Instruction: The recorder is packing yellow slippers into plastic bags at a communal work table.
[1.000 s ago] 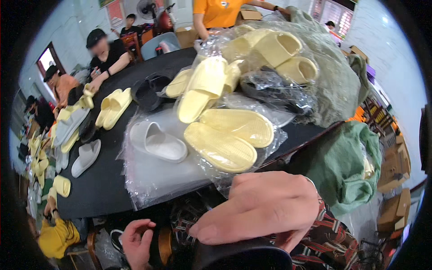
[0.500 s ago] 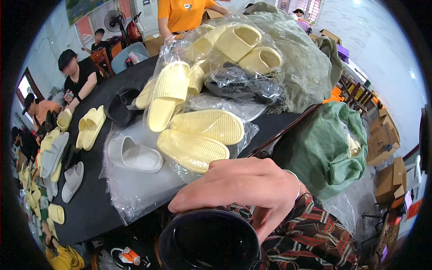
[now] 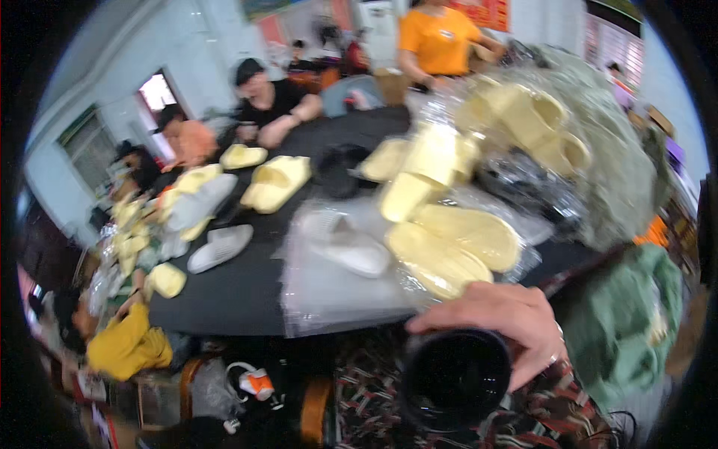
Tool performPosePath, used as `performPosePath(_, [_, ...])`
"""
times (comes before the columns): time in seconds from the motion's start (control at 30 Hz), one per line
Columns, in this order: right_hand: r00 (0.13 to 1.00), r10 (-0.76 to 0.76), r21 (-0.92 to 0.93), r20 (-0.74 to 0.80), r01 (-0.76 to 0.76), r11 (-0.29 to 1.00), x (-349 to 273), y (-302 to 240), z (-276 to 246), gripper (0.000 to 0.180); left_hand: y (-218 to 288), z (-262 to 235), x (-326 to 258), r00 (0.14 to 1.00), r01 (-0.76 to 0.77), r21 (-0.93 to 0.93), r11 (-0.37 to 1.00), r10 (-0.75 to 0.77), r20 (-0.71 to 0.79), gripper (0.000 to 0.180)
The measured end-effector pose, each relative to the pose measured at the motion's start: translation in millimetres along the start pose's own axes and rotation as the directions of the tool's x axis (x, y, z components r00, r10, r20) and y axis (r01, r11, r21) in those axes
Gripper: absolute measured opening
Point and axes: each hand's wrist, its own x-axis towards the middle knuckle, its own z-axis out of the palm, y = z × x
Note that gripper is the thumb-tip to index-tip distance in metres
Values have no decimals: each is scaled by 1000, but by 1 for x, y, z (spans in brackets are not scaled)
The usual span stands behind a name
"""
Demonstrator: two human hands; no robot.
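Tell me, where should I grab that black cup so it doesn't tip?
Grip the black cup round its side wall, below the rim, coming from the right, as the right hand seems to do now. It stands upright with its mouth open upward, and no handle shows, so a wrap round the wall looks steadiest. The picture is blurred, so this is a guess.

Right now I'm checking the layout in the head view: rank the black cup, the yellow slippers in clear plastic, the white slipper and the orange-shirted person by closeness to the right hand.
1. The black cup: held by the right hand, at the bottom.
2. The yellow slippers: just above the hand.
3. The white slipper: left on the black table.
4. The orange-shirted person: at the table's far end.
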Motion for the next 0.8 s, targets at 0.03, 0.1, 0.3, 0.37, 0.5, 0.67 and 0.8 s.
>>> performPosePath(0.03, [998,53,12,35,-53,999,2,-3,-1,82,8,0,-4,991,-95,58,994,100,-91,54])
performPosePath(0.1, [989,77,75,-125,-68,995,10,3,20,94,25,5,-18,921,-272,207,940,316,-226,52])
performPosePath(0.3, [934,325,520,-151,-204,829,0,-14,41,81,66,10,-85,368,-626,549,554,830,-419,56])
performPosePath(0.37, [968,250,444,-10,-220,868,12,-15,48,85,34,-14,-79,460,-564,402,721,679,-572,55])
performPosePath(0.5, [998,-48,104,-37,52,993,29,-17,59,89,-58,-44,-14,415,128,302,945,226,-881,73])
performPosePath(0.67, [993,99,309,62,-114,944,53,-16,75,83,-95,-18,55,636,453,123,883,-223,-739,94])
performPosePath(0.8, [994,92,260,51,-102,960,59,-8,83,85,-103,-5,76,668,388,93,917,-210,-714,91])
